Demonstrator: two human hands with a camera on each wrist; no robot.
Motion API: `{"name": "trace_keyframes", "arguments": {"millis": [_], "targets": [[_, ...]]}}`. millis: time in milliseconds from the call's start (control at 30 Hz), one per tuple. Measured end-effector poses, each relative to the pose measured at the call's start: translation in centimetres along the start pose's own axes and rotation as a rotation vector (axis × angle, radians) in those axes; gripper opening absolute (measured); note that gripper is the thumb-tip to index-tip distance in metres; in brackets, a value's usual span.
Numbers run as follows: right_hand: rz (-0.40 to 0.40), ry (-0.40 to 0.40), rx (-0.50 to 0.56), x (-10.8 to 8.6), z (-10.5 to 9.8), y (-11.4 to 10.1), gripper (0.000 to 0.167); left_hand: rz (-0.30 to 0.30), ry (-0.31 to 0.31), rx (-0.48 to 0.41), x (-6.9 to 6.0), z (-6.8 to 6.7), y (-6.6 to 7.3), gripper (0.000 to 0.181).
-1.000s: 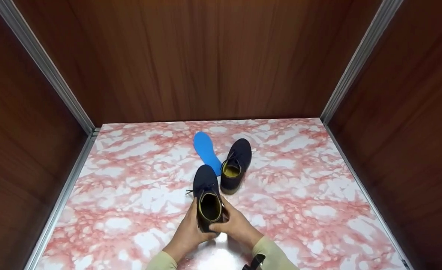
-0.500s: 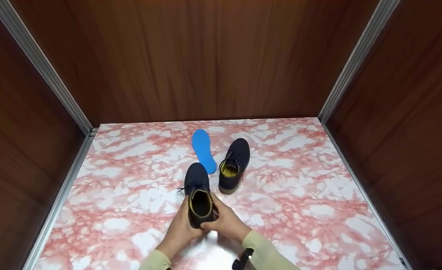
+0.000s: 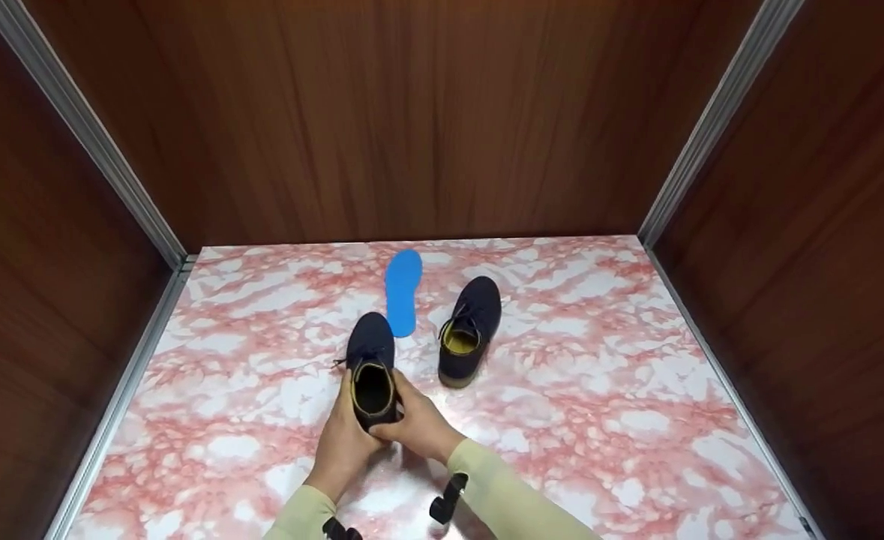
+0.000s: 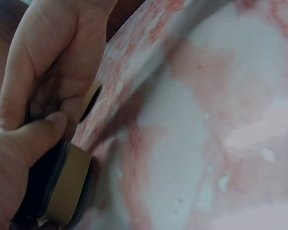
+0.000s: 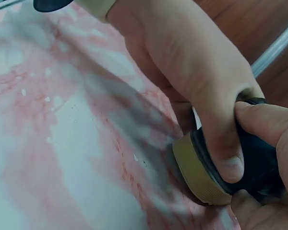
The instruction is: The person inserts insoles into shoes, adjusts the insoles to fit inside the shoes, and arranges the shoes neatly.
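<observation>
A dark lace-up shoe (image 3: 371,341) with a yellow-lined opening is held in both hands, its toe pointing away. My left hand (image 3: 343,435) grips its left side and heel. Around the right side and heel curl the fingers of my right hand (image 3: 421,424), its thumb at the back. The wrist views show the ribbed tan sole (image 5: 199,172) close to the surface; I cannot tell whether it touches. Just beyond the toe lies a blue insole (image 3: 403,292). A matching shoe (image 3: 471,330) stands to the right, showing yellow inside.
The red-and-white marbled tabletop (image 3: 599,420) carries these things. Brown wood-look panels (image 3: 427,120) enclose it at the back and on both sides, with metal rails (image 3: 704,127) at the corners.
Both hands have moved the held shoe left and slightly away. The blue insole has shifted farther back and turned from slanting to nearly straight. The other shoe has stayed put.
</observation>
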State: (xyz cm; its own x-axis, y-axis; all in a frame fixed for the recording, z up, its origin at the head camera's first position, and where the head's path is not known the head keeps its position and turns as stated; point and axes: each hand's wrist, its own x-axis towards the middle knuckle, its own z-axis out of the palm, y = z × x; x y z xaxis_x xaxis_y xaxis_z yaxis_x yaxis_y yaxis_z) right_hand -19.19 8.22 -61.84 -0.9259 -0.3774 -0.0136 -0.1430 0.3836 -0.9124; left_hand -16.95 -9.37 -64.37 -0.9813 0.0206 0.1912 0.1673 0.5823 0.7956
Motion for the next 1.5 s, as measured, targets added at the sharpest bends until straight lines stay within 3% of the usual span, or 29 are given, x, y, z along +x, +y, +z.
{"name": "trace_keyframes", "arguments": {"millis": [167,300,367,433,500,567,700,900,1033,1167,1367,1500], "targets": [[-0.02,-0.053,-0.007,1.5,-0.2,0.0,0.109,-0.043,0.057,0.007,1.0,-0.3,-0.3,0.127],[-0.044,-0.039,-0.03,2.9,-1.3,0.4,0.081,-0.044,0.071,-0.011,2.0,-0.4,-0.5,0.123],[-0.072,0.028,-0.14,3.8,-1.8,0.6,0.062,-0.042,0.075,-0.001,2.5,-0.5,-0.6,0.121],[-0.08,0.094,-0.316,4.8,-2.1,0.8,0.052,-0.046,0.074,0.011,3.0,-0.7,-0.7,0.122],[-0.08,0.128,-0.497,6.0,-2.2,0.9,0.052,-0.055,0.075,0.026,3.3,-0.9,-0.8,0.122],[-0.052,0.11,-0.645,7.2,-2.1,1.1,0.058,-0.064,0.077,0.03,3.5,-1.0,-0.9,0.123],[0.013,0.071,-0.81,9.6,-1.7,1.3,0.069,-0.072,0.083,0.021,3.7,-1.1,-1.1,0.124],[0.107,0.004,-0.873,11.7,-2.6,1.3,0.072,-0.07,0.059,0.003,3.8,-0.2,-0.9,0.125],[0.146,-0.055,-0.921,12.0,-4.2,1.9,0.077,-0.049,0.054,0.003,3.8,0.5,-0.8,0.124],[0.205,-0.098,-0.975,12.2,-5.1,2.2,0.078,-0.05,0.044,0.025,3.9,0.4,-0.8,0.124],[0.123,-0.065,-1.027,12.6,-5.1,2.0,0.08,-0.054,0.068,0.035,3.5,-0.4,-1.0,0.123],[0.111,-0.094,-1.034,12.7,-4.7,2.0,0.075,-0.054,0.061,0.042,3.1,-0.4,-1.2,0.124]]}}
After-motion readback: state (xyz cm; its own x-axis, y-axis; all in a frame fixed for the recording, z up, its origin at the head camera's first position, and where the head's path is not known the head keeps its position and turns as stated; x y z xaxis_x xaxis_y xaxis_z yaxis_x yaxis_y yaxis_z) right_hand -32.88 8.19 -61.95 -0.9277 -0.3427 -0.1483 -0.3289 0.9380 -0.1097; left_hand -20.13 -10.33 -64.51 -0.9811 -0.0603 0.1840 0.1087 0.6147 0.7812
